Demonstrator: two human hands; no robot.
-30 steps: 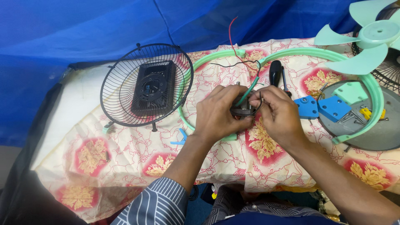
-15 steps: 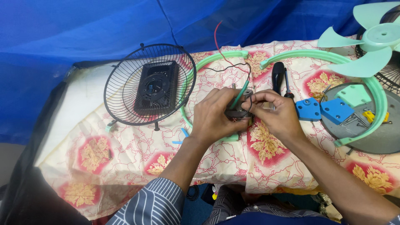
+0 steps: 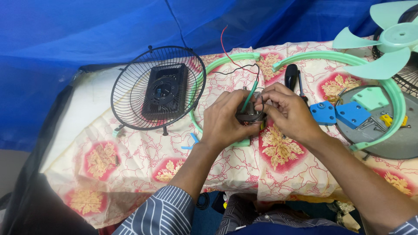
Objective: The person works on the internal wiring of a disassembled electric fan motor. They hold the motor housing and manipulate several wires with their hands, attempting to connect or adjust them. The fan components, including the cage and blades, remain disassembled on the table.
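Moved: hands barely shifted.
Hands: left hand (image 3: 224, 119) and right hand (image 3: 287, 111) both grip small motor (image 3: 250, 116).
Progress: fan guard (image 3: 157, 88) and blade (image 3: 383, 41) lie detached; wiring unfinished.

- Two hands: left hand (image 3: 226, 119), right hand (image 3: 289, 114), both on one small motor (image 3: 250, 115).
- One black wire guard (image 3: 157, 88).
- Two mint green rings: one (image 3: 217, 65) under the hands, one (image 3: 387, 87) at the right.
- One mint fan blade (image 3: 383, 41).
- Two blue blocks (image 3: 323, 113), (image 3: 352, 114).
- One black-handled screwdriver (image 3: 291, 77).
- One mint plate (image 3: 371, 98).
- One yellow piece (image 3: 386, 119).
- One grey disc (image 3: 398, 139).
- One patterned cloth (image 3: 130, 161).
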